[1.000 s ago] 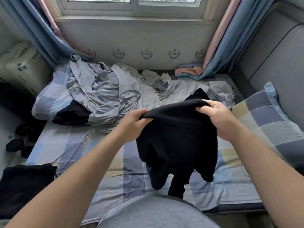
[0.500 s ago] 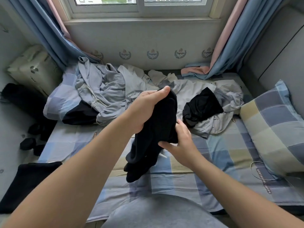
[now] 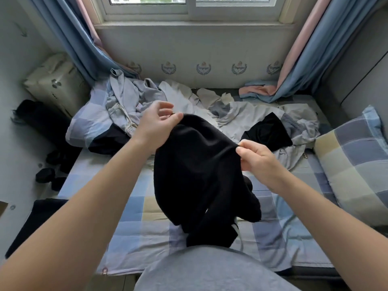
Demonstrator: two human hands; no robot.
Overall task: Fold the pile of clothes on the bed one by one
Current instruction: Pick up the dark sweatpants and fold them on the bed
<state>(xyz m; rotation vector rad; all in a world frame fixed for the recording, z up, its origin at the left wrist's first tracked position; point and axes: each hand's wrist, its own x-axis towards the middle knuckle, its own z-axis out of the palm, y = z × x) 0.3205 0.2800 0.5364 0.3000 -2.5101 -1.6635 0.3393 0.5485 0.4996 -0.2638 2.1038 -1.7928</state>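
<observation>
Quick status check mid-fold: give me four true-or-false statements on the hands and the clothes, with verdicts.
1. The left hand and right hand both hold the black garment. True.
2. The black garment lies flat on the bed. False: it hangs bunched from the two hands.
3. A second black garment lies on the grey pile. True.
4. The checked pillow sits on the person's left. False: it is on the right.
</observation>
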